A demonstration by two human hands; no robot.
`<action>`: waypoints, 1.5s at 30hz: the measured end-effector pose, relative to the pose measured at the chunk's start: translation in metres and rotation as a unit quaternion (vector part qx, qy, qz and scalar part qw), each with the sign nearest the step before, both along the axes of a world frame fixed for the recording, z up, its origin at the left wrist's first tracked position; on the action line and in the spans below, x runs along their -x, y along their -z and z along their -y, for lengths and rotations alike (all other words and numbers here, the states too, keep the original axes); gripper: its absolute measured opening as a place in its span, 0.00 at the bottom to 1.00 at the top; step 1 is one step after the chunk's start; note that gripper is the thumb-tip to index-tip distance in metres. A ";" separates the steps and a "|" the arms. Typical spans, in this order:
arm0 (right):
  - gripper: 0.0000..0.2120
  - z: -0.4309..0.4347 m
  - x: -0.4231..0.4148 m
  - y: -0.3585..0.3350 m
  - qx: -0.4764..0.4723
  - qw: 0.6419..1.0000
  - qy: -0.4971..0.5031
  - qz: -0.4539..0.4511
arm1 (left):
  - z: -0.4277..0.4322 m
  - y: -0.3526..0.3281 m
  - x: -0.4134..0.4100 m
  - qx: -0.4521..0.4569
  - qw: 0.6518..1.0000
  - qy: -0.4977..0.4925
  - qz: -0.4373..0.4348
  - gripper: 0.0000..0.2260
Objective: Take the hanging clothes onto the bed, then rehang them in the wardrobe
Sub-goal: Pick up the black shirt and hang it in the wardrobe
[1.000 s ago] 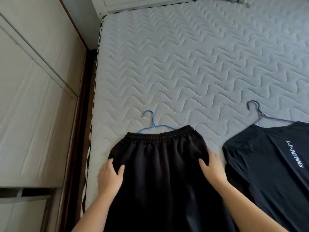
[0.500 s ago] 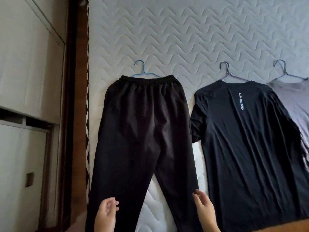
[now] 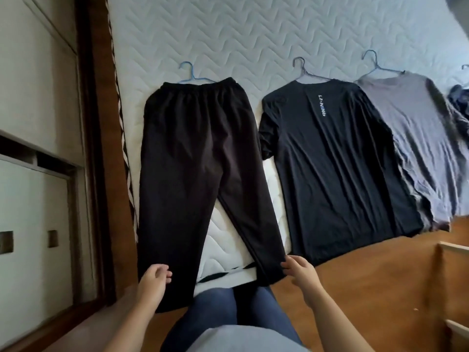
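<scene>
The bed [image 3: 253, 34], covered by a quilted pale mattress, fills the far and middle part of the scene. The wardrobe [image 3: 38, 123] stands along its left side, and the wooden floor [image 3: 368, 275] lies at the near right. Three garments lie flat on the mattress in a row, collars and waistband toward the far side. The black trousers [image 3: 198, 161] are at the left, and both leg ends overhang the near edge of the mattress. The dark T-shirt [image 3: 337, 161] lies just right of the trousers. The grey shirt [image 3: 418, 148] lies right of that, its left side tucked under the T-shirt's edge. The left hand [image 3: 152, 283] rests on the lower end of the left trouser leg with fingers loosely curled and no fabric gathered in them. The right hand [image 3: 302, 273] touches the outer edge of the right trouser leg with its fingertips; whether it pinches the fabric cannot be determined. A blue hanger [image 3: 189, 72] protrudes from the waistband, a grey hanger [image 3: 302, 69] from the T-shirt collar, and a second blue hanger [image 3: 373, 62] from the grey shirt.
</scene>
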State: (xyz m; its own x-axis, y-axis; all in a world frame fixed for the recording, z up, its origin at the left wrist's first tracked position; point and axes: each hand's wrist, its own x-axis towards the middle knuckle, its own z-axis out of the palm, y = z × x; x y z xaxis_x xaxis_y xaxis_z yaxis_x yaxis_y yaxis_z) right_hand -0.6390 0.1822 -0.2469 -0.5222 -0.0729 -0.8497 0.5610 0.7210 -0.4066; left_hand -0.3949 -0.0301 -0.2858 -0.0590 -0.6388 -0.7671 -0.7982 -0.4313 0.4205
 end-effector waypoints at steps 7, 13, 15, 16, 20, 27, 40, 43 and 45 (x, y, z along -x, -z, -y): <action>0.09 -0.100 -0.026 0.000 -0.014 0.994 0.094 -0.055 | -0.048 -0.029 0.000 0.015 0.999 0.037 -0.033 0.07; 0.10 -0.220 -0.040 -0.017 0.037 0.974 0.202 -0.091 | -0.124 -0.060 0.025 0.044 0.982 0.178 -0.055 0.07; 0.10 -0.275 -0.049 -0.028 0.049 0.958 0.262 -0.108 | -0.153 -0.062 0.041 0.046 0.970 0.234 -0.048 0.07; 0.11 -0.302 -0.054 -0.035 0.047 0.948 0.291 -0.124 | -0.168 -0.061 0.051 0.052 0.960 0.271 -0.040 0.07; 0.13 -0.398 -0.070 -0.051 0.025 0.902 0.401 -0.161 | -0.234 -0.069 0.105 0.083 0.910 0.406 -0.027 0.08; 0.09 -0.498 -0.126 -0.032 -0.006 0.846 0.530 -0.065 | -0.328 -0.061 0.193 0.031 0.865 0.498 -0.056 0.05; 0.13 -0.490 0.055 -0.006 -0.021 0.864 0.502 -0.015 | -0.280 -0.042 0.329 0.020 0.948 0.314 -0.036 0.09; 0.10 -0.472 0.128 -0.006 -0.027 0.920 0.388 -0.044 | -0.280 -0.041 0.383 0.003 0.962 0.273 -0.030 0.06; 0.09 -0.469 0.173 -0.001 -0.028 0.948 0.310 -0.060 | -0.288 -0.038 0.420 -0.011 0.960 0.278 -0.034 0.05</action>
State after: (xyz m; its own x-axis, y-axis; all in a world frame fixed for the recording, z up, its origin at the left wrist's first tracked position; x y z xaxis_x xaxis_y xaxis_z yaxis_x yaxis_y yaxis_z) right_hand -0.8118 0.6512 -0.2462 -0.5424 0.3239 -0.7752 0.8368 0.2903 -0.4642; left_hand -0.8148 0.2575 -0.2473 -0.4363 -0.4781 -0.7623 -0.8786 0.0438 0.4755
